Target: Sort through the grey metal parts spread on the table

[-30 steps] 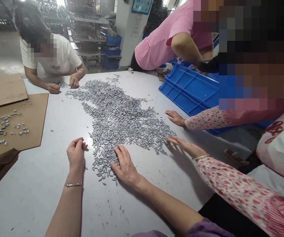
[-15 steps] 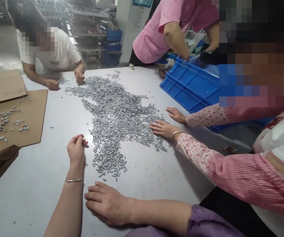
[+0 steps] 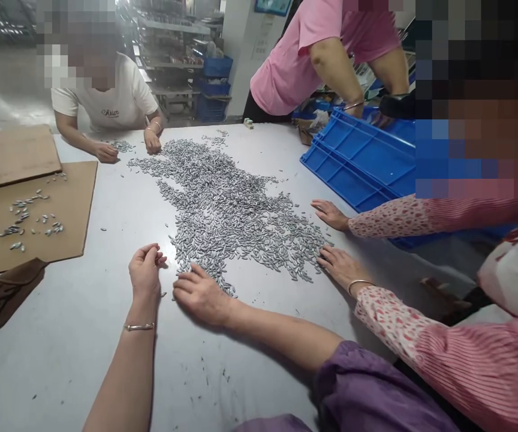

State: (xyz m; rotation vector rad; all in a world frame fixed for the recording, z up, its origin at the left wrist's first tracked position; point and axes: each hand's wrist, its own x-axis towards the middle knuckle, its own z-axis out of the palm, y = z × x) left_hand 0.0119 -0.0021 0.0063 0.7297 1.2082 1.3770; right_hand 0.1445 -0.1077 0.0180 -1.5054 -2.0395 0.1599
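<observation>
In the head view, now has the right hand [image 3: 201, 297] further forward than half a second ago, moved from low on the white table [image 3: 187, 393] up to the near end of the heap of silver-grey pieces [image 3: 223, 207]. Also shows a co-worker's nearer hand [image 3: 340, 267] drawn back from the top of the heap to its right edge. Lays the right hand palm down, fingers a little apart, against the nearest pieces; cannot tell about any beneath the palm. Holds the left hand [image 3: 146, 270] beside the heap but apart from it, fingers curled and thumb pressed to forefinger; cannot tell about a piece pinched between. Has one loose piece [image 3: 163, 294] just beside the left wrist. Judging by the layout, looks like an early stage: keeps nearly all the pieces in one broad, uneven heap down the middle of the table, with only small batches apart, one scattered on a cardboard sheet [image 3: 74, 233] at left, another by the hands of a person in a white shirt [image 3: 106, 105] opposite. Works on a smooth surface, dotted with dark specks toward the front. Meets blue crates [image 3: 353, 157] at the right edge, with a person in a pink shirt [image 3: 281, 78] reaching in, and patterned pink sleeves [image 3: 389, 315] nearer by. Opens behind onto racks [image 3: 169, 62], stacked blue bins [image 3: 216, 88] and a pale pillar [image 3: 242, 60]
</observation>
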